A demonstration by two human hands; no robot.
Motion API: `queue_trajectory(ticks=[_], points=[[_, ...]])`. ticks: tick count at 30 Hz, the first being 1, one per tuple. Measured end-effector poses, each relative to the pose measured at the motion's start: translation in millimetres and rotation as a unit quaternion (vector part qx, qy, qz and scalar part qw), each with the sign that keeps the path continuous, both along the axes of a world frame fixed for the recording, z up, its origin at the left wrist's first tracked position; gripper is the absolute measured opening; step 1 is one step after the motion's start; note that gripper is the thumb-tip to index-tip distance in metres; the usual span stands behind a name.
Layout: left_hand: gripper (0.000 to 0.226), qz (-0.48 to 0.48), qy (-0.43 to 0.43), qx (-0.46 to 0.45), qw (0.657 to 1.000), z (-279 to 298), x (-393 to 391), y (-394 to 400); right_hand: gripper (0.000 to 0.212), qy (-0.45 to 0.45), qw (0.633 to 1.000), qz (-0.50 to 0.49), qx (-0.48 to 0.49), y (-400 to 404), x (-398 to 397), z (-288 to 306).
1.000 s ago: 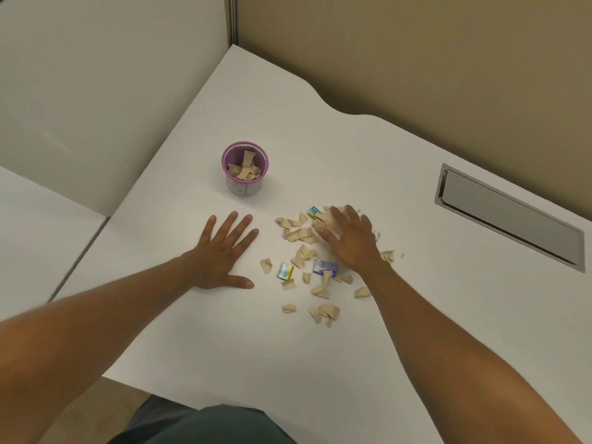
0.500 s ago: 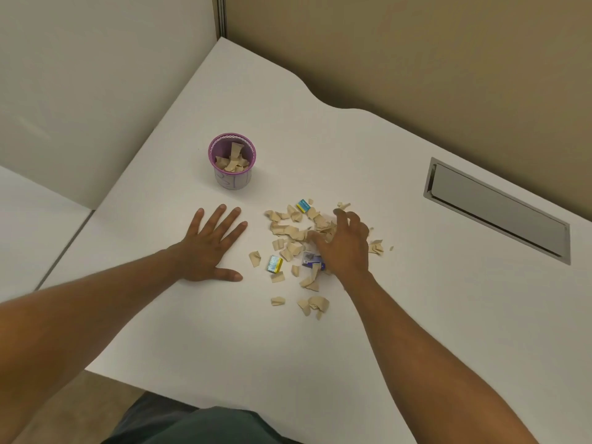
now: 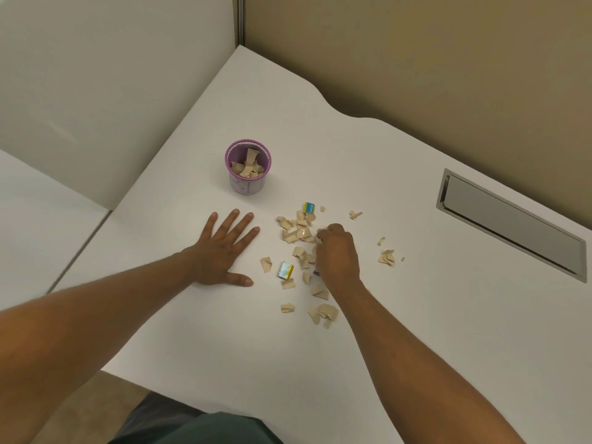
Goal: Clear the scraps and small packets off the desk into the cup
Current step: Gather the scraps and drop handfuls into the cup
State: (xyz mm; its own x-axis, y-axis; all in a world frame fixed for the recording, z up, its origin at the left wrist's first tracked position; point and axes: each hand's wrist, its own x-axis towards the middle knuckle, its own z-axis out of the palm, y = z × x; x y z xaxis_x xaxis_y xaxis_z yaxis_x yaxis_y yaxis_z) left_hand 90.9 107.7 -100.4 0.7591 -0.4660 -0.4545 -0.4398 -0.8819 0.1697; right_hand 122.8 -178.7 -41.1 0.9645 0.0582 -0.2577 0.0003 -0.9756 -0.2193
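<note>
Scraps [image 3: 299,233] apparently bunched under right hand's [image 3: 336,254] curled fingers [image 3: 330,230].

Under my left hand [image 3: 224,248] the desk [image 3: 320,129] is smooth matt white laminate. Beside my right hand [image 3: 336,254] lie crumpled tan paper scraps [image 3: 296,230]; a glossy packet [image 3: 285,270]; beyond, brushed-metal cable hatch [image 3: 509,219].

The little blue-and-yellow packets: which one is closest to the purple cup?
The far packet, just right of the cup. The other packet lies nearer the person, between the two hands.
</note>
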Motion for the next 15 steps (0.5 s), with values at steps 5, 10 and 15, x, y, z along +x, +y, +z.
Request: queue_trajectory(ticks=[5,10,15], points=[[0.120,0.000,-0.002,-0.011,1.000,0,0,0,0.030,-0.003,0.992,-0.074,0.098,-7,3,8],[0.120,0.000,-0.016,-0.022,1.000,-5,-1,2,0.016,-0.007,0.968,-0.152,0.197,-10,6,29],[0.120,0.002,-0.022,-0.030,0.999,-7,-1,2,0.022,0.019,0.917,-0.225,0.328,19,24,63]])
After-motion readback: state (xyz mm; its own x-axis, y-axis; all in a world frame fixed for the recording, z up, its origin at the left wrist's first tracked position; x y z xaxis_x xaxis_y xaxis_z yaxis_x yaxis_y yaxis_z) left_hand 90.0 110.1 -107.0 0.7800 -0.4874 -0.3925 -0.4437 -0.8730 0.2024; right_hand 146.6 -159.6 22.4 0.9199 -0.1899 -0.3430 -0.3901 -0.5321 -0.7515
